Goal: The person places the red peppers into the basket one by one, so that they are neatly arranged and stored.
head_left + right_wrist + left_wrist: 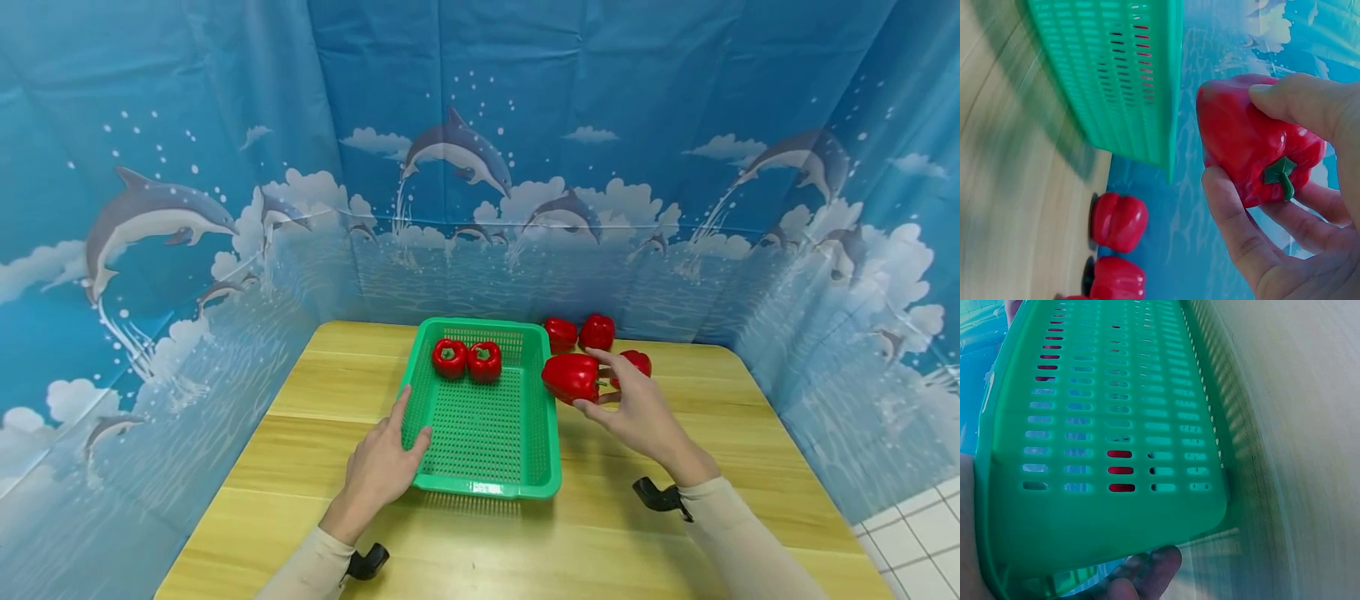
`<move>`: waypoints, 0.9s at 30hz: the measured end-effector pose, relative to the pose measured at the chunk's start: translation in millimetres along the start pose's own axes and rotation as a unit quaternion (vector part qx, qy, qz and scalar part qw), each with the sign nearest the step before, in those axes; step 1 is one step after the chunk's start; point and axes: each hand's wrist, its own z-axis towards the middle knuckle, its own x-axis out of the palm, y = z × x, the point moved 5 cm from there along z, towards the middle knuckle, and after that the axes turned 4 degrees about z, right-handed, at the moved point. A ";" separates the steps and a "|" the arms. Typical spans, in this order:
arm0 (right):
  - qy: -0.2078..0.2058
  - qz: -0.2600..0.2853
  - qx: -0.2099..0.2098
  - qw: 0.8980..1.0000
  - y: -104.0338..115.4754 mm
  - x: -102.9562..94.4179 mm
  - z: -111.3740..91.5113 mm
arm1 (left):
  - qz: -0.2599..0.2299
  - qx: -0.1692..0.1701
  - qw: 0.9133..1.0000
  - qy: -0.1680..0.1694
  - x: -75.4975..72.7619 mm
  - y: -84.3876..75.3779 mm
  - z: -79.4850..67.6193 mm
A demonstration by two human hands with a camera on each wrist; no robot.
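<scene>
My right hand [641,417] grips a red bell pepper [572,378] by its stem end, thumb on one side and fingers on the other. It is held up beside the right rim of a green plastic basket [480,488]; its green stem [1280,175] faces the palm in the right wrist view. My left hand [386,462] holds the basket's left rim, thumb over the edge; its fingertips [1163,569] show past the basket's corner in the left wrist view. Two red bell peppers, one left [449,358] and one right [484,362], stand inside at the back.
Three more red bell peppers lie right of the basket: two at the table's back edge [559,334] [1119,222] and one [636,363] partly behind my right hand. The wooden table [300,492] meets a blue dolphin-print curtain [480,275] at the back and sides.
</scene>
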 end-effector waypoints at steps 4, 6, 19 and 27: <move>0.008 0.009 -0.008 1.000 6.7 6.0 6.9 | 0.000 -0.003 1.000 0.002 1.4 0.1 -0.1; 0.013 0.014 -0.017 1.000 11.4 8.7 10.8 | 0.000 -0.002 1.000 0.003 2.0 0.6 -0.4; 0.055 0.023 -0.053 0.997 38.4 29.4 33.2 | -0.003 -0.003 1.000 0.000 3.2 0.4 0.2; 0.073 -0.004 -0.071 0.995 50.9 40.7 45.6 | -0.003 -0.007 1.000 0.001 2.2 0.6 0.2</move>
